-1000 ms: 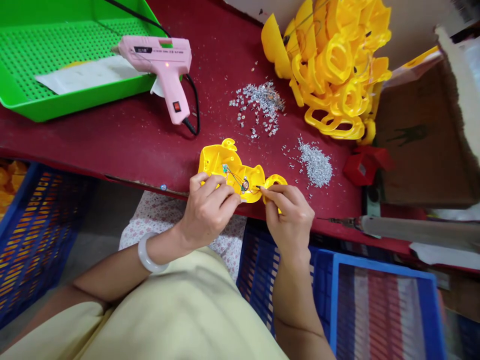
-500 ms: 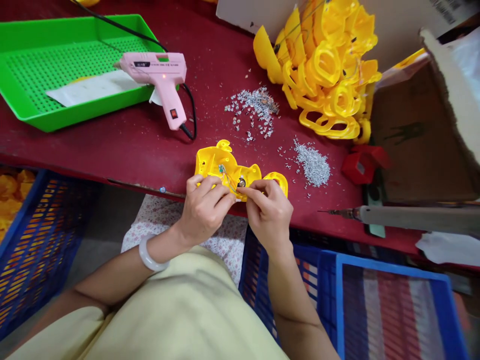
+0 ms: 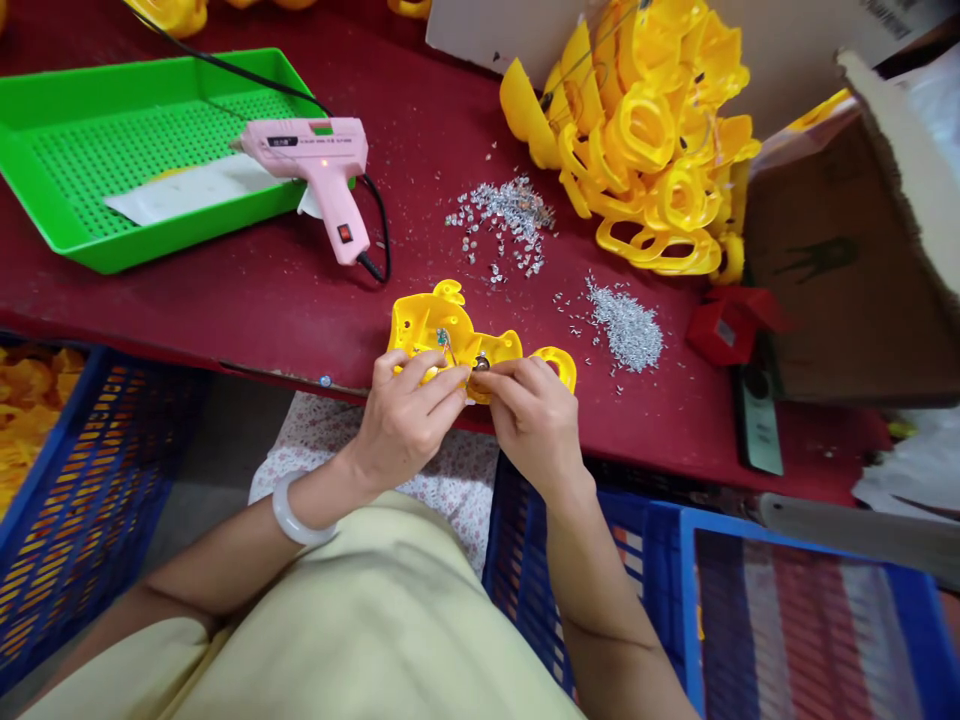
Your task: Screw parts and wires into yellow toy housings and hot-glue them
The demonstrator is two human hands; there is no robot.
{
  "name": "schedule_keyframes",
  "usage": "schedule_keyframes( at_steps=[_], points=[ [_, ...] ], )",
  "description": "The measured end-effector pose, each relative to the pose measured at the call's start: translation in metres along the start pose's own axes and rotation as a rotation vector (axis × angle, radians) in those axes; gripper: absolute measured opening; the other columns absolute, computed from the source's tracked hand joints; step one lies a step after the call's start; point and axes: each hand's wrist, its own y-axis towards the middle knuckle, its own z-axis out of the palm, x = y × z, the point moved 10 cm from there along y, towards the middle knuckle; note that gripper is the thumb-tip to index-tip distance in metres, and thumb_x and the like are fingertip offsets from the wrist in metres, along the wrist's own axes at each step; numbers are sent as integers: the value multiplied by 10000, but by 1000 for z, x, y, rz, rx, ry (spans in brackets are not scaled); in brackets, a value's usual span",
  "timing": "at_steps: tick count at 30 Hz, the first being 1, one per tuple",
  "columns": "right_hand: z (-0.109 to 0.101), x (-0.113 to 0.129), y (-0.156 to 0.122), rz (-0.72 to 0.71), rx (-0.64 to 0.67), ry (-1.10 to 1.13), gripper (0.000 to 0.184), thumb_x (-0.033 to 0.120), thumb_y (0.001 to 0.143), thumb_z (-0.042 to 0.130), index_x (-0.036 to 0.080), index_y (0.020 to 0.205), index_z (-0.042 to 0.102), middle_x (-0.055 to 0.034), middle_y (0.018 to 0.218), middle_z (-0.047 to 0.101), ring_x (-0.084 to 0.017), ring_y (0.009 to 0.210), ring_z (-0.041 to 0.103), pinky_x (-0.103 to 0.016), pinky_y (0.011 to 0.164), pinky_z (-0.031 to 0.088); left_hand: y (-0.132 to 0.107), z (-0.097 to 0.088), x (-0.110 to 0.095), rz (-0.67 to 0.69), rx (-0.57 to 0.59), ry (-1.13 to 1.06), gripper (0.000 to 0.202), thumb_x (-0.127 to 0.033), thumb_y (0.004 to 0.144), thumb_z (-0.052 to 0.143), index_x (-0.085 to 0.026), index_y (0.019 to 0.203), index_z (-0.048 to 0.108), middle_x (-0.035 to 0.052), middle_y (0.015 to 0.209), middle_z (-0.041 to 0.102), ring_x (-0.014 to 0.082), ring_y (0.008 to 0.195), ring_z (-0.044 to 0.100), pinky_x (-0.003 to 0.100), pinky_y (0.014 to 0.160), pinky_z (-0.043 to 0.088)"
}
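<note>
A yellow plastic half-shell (image 3: 429, 316) lies hollow side up at the table's front edge. Inside it are a small green circuit board (image 3: 442, 338) with thin wires and a dark round part (image 3: 481, 362). My left hand (image 3: 414, 405) is closed at the shell's front left edge, its thumb and fingertips gripping there. Beside the round part, my right hand (image 3: 536, 415) pinches with thumb and forefinger. Whatever is between those fingertips is too small to make out. Just behind the right hand lies a yellow ring-shaped piece (image 3: 561, 362), partly covered.
Left on the red table (image 3: 300, 330), a pink glue gun (image 3: 337, 190) rests against a green tray (image 3: 150, 245). Behind my hands lie loose screws (image 3: 626, 325), shiny small metal pieces (image 3: 514, 210) and piled yellow parts (image 3: 652, 130). A grey screwdriver-like tool (image 3: 847, 530) hangs right.
The grey tool at the right has swung down and to the right, away from the table. My right fingertips have shifted slightly toward the left hand. The shell stays in place.
</note>
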Motion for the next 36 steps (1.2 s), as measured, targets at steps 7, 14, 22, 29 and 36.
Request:
schedule_keyframes(
  at_steps=[7, 14, 22, 29, 36],
  points=[
    [-3, -2, -10, 22, -68, 27, 250, 111, 880, 484, 220, 895, 708, -56, 882, 665, -177, 811, 565, -347, 742, 479, -1, 3, 0, -2, 30, -4, 123, -132, 912, 556, -168, 910, 673, 25, 1109, 729, 213, 1031, 620, 407, 884, 372],
    [-5, -4, -10, 14, -96, 20, 219, 109, 892, 481, 193, 923, 680, -70, 902, 656, -181, 827, 529, -330, 743, 460, 15, -19, 9, 26, 127, -173, 209, -174, 890, 556, -167, 1074, 656, 106, 1228, 652, 244, 1109, 585, 439, 948, 430],
    [-1, -6, -12, 17, -112, 6, 227, 92, 875, 496, 200, 908, 693, -69, 892, 663, -185, 821, 548, -347, 739, 484, 70, 9, 72, -15, 382, 32, 361, -215, 879, 593, -139, 1232, 598, 115, 1082, 698, 258, 1021, 624, 402, 891, 479],
    [-41, -20, -49, 274, -500, 57, 197, 142, 873, 535, 207, 998, 672, -92, 956, 661, -198, 899, 642, -370, 766, 549, 42, 19, 93, -298, 436, -89, 382, -130, 835, 536, -143, 1213, 585, 97, 1042, 728, 228, 888, 707, 328, 790, 537],
    [30, -8, -84, 814, -150, 839, 285, 393, 884, 573, 200, 1094, 561, -30, 789, 697, -117, 502, 585, -239, 447, 474, 5, -7, 67, -462, 21, -187, 444, -74, 821, 457, -86, 1261, 512, 151, 1211, 650, 234, 1098, 643, 366, 944, 529]
  ],
)
